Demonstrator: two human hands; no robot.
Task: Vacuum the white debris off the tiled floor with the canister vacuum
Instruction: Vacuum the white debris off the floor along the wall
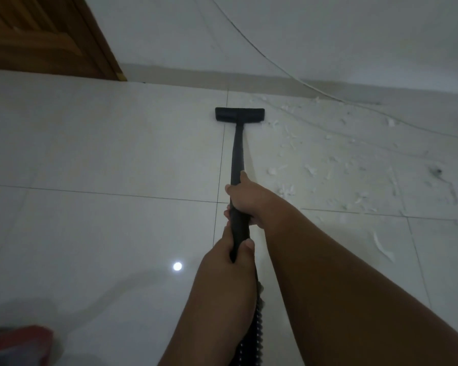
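While both hands clench the one black wand (236,159), left hand (232,256) low and right hand (246,200) above it, your grip is firm and the sweep is under way. One nozzle (239,115) rests on the floor (103,143) at upper centre. Debris (328,159), too many flakes to count, lies right of it; next, steer the nozzle right.

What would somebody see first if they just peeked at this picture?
Probably the long black vacuum wand down the middle, gripped by both hands, the right hand ahead of the left hand, with its flat black floor head resting on the glossy white tiled floor. Next, the scattered white debris right of the head, crossed by a thin white cord.
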